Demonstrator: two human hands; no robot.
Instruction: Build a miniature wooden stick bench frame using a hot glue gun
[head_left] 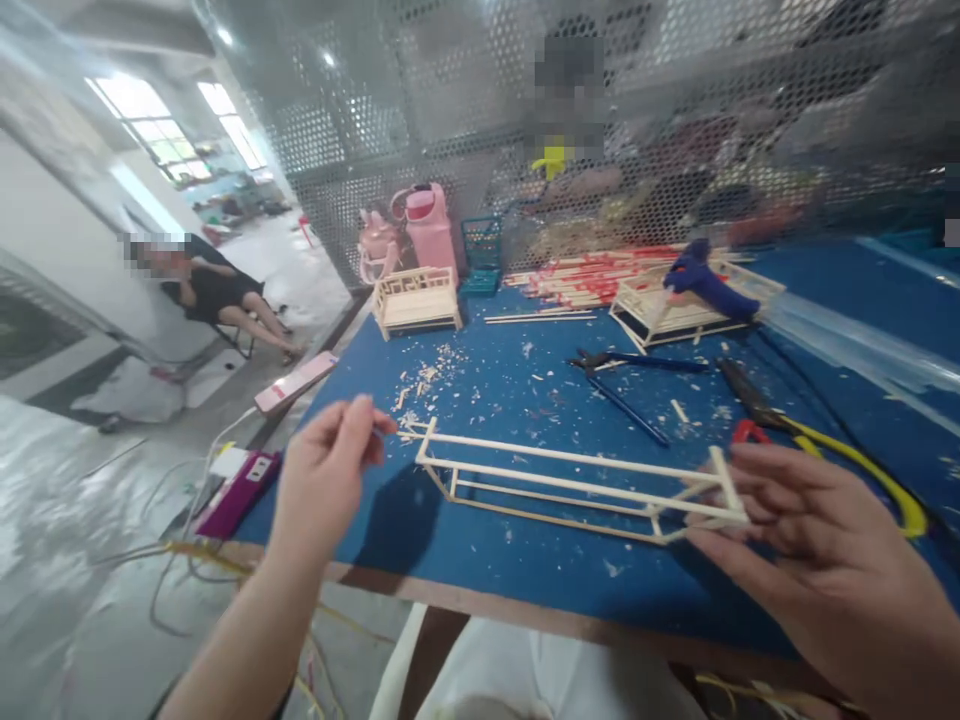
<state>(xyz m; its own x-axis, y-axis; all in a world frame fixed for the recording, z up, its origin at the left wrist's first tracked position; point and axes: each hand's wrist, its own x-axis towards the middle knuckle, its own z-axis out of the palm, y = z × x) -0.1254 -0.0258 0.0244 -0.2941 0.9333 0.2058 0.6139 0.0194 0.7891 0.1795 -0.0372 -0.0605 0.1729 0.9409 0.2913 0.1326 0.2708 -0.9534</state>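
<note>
- Stretching sideways over the front of the blue tabletop [480, 550], one pale stick frame [555, 483] sits between two hands, its long rails running left to right.
- Gripping its right end, the right hand [832, 560] has thumb and fingers closed around the corner.
- Over at the left end, the left hand [334, 450] is just apart from the frame, fingers curled in close to the thumb; whether they pinch something small, I cannot tell.
- Just beyond, wood scraps [431, 375] litter the surface, too many to count.
- Two cutting tools crowd the right: blue-handled nippers [660, 363] with handles spread, and yellow-handled pliers [731, 385] right behind the right hand.
- Farther back, two loose sticks [540, 318] lie before a heap of red-marked sticks [592, 275].
- One little wooden bench [416, 300] stands upright at back left, two pink objects behind it, one teal basket [481, 255] beside them.
- At back right, a dark blue tool [709, 285] rests on a second wooden frame [637, 310].
- Off the table, one person [217, 285] sits reclined at far left.
</note>
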